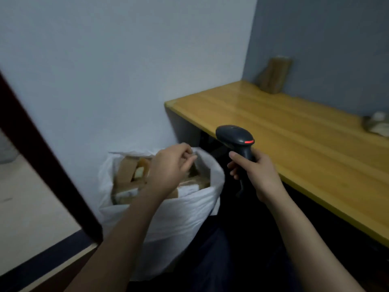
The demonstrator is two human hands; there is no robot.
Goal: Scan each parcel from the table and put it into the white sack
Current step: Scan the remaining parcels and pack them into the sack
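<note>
**While the right hand (pixel 259 175) grips the scanner (pixel 235 135), the left hand (pixel 168 167) hangs over the white sack (pixel 179 218)**

Its fingers are loosely curled, holding nothing visible — brown parcels (pixel 126 171) fill the sack below. On the table (pixel 294 133), a tall parcel (pixel 273 74) leans against the wall (pixel 326 39); a pale parcel (pixel 376 123) lies far right.

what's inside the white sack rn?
Several brown parcels, piled to the rim of the sack. The left hand covers some; anything deeper is hidden by the sack wall.
</note>
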